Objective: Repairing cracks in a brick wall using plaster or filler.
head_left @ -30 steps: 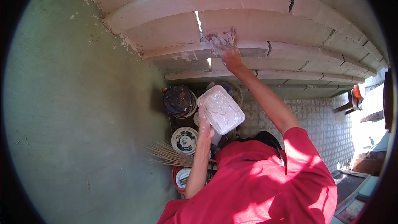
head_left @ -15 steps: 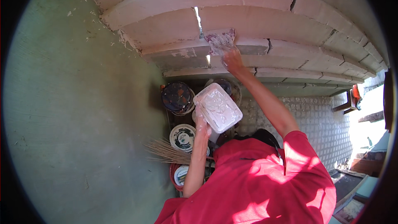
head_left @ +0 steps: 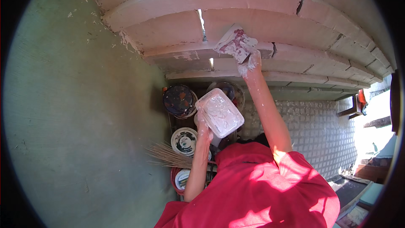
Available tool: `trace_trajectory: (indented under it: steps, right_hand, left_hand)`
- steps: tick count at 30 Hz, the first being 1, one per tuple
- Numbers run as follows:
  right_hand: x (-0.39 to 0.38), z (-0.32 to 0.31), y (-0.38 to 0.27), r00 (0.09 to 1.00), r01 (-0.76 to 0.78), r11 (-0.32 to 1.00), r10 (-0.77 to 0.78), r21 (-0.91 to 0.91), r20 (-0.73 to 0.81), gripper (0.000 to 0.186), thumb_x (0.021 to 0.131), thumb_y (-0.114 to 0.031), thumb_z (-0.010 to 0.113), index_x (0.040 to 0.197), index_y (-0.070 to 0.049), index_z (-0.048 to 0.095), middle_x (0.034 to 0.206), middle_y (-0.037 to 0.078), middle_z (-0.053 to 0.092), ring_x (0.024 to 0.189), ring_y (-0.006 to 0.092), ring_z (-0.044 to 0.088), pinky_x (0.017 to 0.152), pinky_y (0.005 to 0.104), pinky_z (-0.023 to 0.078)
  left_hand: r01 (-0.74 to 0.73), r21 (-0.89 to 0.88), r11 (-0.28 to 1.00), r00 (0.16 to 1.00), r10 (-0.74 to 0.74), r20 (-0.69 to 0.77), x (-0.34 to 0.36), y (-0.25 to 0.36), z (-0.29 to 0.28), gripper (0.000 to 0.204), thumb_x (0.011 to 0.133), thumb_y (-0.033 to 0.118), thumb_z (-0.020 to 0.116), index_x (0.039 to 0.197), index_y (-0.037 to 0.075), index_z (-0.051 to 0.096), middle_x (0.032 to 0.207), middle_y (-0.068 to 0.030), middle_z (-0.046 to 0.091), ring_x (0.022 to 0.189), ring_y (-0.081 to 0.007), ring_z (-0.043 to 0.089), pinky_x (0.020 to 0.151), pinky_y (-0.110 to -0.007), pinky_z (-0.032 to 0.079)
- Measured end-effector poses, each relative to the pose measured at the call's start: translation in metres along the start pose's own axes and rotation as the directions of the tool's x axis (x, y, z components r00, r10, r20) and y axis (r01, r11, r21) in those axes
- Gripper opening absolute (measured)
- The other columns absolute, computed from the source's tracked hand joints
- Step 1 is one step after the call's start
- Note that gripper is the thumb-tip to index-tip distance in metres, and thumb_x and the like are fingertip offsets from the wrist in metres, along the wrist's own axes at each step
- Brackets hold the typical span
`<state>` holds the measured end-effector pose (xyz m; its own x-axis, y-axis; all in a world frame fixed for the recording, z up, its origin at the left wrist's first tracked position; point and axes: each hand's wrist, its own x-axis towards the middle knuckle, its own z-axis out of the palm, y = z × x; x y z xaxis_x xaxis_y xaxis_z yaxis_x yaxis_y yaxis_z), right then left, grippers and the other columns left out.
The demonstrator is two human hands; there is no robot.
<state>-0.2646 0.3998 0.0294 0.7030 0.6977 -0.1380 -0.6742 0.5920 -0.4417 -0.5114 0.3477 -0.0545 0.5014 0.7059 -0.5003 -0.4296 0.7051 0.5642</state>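
Note:
My left hand (head_left: 203,123) is closed on the near left side of a square white tub (head_left: 219,112) holding pale, smeared paste. My right hand (head_left: 249,62), flecked with paste, grips a wide scraper (head_left: 234,42) streaked with white and dark pink. The scraper is raised against the pink stepped plaster surface (head_left: 261,25), right of a narrow bright gap; whether it touches is unclear. Several cracks and joints run across the ledges.
Paint buckets (head_left: 177,101) and lidded pails (head_left: 184,141) cluster below, beside a stick broom (head_left: 166,155). A green wall (head_left: 84,122) fills the left. On the right are a tiled floor (head_left: 316,131), a wooden stool (head_left: 351,110) and a sunlit opening.
My right hand has moved right and turned, tilting the scraper so its face shows differently. The tub in my left hand has shifted very slightly left.

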Motion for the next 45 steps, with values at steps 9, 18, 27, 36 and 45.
trace_trajectory:
  steps: [9,18,27,36,45]
  right_hand:
    - [-0.01,0.045,0.004,0.234,0.736,-0.629,-0.111,-0.25,0.966,0.045,0.075,-0.002,0.059,0.118,-0.015,0.066,0.113,0.012,0.06,0.109,0.0286,0.055,0.105,0.0522,0.034]
    - [0.022,0.025,0.024,0.141,0.714,-0.578,-0.433,-0.394,0.89,0.04,0.091,-0.034,0.044,0.116,-0.013,0.068,0.125,0.012,0.056,0.121,0.0346,0.046,0.11,0.058,0.017]
    - [0.044,0.027,0.054,0.377,0.516,-0.585,-0.5,-0.626,0.779,0.058,0.063,-0.006,0.062,0.119,-0.023,0.066,0.133,0.011,0.046,0.125,0.0342,0.038,0.11,0.0589,0.017]
    - [0.018,-0.021,0.059,0.652,0.358,-0.667,-0.322,-0.654,0.686,0.06,0.066,-0.012,0.064,0.124,-0.025,0.062,0.139,0.019,0.038,0.128,0.0428,0.031,0.11,0.0605,0.014]
    - [-0.008,0.01,0.019,0.479,0.571,-0.605,-0.304,-0.555,0.824,0.061,0.066,-0.007,0.061,0.126,-0.019,0.06,0.138,0.018,0.039,0.132,0.0396,0.03,0.111,0.0613,0.011]
  left_hand:
    - [0.021,0.022,1.0,0.999,-0.021,0.032,0.005,0.0,-0.003,0.066,0.096,0.055,0.037,0.139,0.005,0.037,0.137,-0.0134,0.048,0.121,-0.0279,0.052,0.1,-0.041,0.046]
    - [0.011,0.003,1.0,0.999,-0.011,0.053,-0.001,0.006,0.002,0.067,0.095,0.056,0.037,0.141,0.006,0.036,0.137,-0.0135,0.047,0.121,-0.0281,0.052,0.101,-0.041,0.045]
    - [0.026,0.033,0.999,0.997,-0.028,0.072,0.013,0.009,-0.007,0.066,0.096,0.055,0.036,0.14,0.006,0.035,0.136,-0.0136,0.048,0.12,-0.028,0.052,0.1,-0.042,0.046]
    - [0.004,-0.022,1.0,0.998,-0.002,0.067,0.016,0.009,-0.017,0.063,0.097,0.052,0.037,0.14,0.006,0.035,0.135,-0.0135,0.048,0.12,-0.0275,0.052,0.1,-0.041,0.046]
    - [-0.039,-0.056,0.998,0.997,0.043,0.07,0.005,0.002,-0.025,0.063,0.096,0.052,0.039,0.138,0.005,0.038,0.134,-0.0126,0.049,0.12,-0.0265,0.052,0.1,-0.039,0.045]
